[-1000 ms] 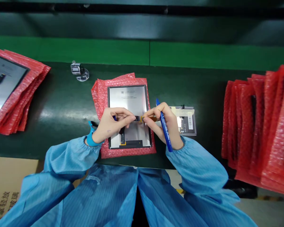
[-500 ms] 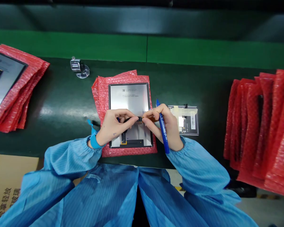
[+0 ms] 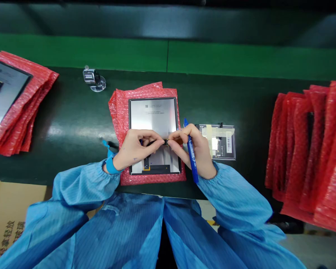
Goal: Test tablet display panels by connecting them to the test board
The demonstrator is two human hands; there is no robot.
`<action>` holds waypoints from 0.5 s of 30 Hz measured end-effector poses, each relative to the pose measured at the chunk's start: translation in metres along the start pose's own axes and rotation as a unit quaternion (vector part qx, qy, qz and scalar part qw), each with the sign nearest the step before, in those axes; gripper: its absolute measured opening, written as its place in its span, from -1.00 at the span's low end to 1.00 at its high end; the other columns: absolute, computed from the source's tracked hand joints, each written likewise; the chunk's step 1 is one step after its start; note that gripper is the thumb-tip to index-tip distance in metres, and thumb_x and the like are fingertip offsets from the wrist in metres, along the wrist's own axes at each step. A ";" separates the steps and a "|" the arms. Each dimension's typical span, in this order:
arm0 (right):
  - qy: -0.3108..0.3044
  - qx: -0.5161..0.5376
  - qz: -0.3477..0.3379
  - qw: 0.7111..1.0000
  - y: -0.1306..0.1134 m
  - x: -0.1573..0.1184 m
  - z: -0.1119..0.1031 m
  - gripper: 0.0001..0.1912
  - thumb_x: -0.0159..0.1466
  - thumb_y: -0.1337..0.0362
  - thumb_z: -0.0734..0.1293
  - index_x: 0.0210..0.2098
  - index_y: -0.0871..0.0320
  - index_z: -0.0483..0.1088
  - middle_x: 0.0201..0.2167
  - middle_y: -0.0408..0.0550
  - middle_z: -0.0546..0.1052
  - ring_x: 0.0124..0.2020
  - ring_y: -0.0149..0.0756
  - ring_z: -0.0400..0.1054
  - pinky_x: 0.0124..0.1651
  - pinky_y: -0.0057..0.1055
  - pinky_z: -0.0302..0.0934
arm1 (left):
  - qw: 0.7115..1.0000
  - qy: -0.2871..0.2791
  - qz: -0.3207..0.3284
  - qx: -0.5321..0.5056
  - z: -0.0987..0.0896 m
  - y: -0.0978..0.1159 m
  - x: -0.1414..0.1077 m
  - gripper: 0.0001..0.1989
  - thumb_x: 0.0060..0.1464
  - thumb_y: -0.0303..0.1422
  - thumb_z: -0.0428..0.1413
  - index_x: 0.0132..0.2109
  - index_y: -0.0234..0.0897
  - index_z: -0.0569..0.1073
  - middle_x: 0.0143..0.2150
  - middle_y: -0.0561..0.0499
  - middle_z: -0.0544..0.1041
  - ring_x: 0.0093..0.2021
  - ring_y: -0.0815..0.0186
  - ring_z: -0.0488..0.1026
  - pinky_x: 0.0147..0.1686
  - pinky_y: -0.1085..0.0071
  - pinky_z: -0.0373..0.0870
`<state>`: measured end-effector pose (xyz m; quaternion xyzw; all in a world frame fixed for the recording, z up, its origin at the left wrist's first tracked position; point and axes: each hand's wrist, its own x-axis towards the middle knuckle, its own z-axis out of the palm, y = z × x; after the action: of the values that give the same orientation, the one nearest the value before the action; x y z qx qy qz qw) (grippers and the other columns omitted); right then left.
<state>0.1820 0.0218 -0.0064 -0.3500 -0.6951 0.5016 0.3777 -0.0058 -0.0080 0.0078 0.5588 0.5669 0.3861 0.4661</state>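
Note:
A silver display panel (image 3: 154, 116) with a black frame lies face down on red bubble wrap (image 3: 123, 108). Over its middle, my left hand (image 3: 138, 147) pinches the left end of a small dark flex connector (image 3: 165, 142). Close beside it on the right, my right hand (image 3: 197, 149) pinches the orange-brown flex piece (image 3: 179, 141) at the connector's other side. A blue pen (image 3: 192, 157) is tucked between the fingers of my right hand, pointing up and left. The fingertips of both hands nearly meet.
A small circuit board (image 3: 222, 142) with tape lies right of my right hand. A metal tally counter (image 3: 92, 78) stands at the back left. Red bubble-wrap bags (image 3: 294, 149) stand at the right; a wrapped stack (image 3: 36, 101) with a panel lies left. A cardboard box (image 3: 16, 194) is lower left.
The blue pen and my right hand have shifted very slightly to the left. Both hands keep their pinch over the panel.

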 end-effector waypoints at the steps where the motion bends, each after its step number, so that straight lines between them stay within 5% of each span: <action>1: -0.002 0.004 -0.002 1.000 0.000 0.000 0.000 -0.66 0.29 0.35 0.36 -0.40 0.08 0.04 -0.37 -0.19 0.46 -0.40 -0.44 0.35 -0.28 -0.43 0.22 | 1.000 -0.001 0.000 0.001 0.000 0.000 0.000 -0.86 0.06 -0.35 0.22 -0.41 -0.31 0.60 -0.66 0.07 0.44 -0.65 0.48 0.13 -0.62 0.48 0.07; 15: -0.106 0.030 -0.005 0.994 0.001 0.003 -0.007 -0.67 0.32 0.34 0.30 -0.41 0.08 0.01 -0.39 -0.19 0.45 -0.43 -0.44 0.29 -0.33 -0.45 0.19 | 0.994 -0.103 0.024 0.001 -0.002 0.000 0.001 -0.83 0.09 -0.30 0.21 -0.34 -0.33 0.61 -0.64 0.06 0.44 -0.63 0.45 0.19 -0.61 0.46 0.09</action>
<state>0.1874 0.0278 -0.0057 -0.2795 -0.7176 0.5548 0.3150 -0.0078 -0.0068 0.0082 0.6099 0.5026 0.3366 0.5119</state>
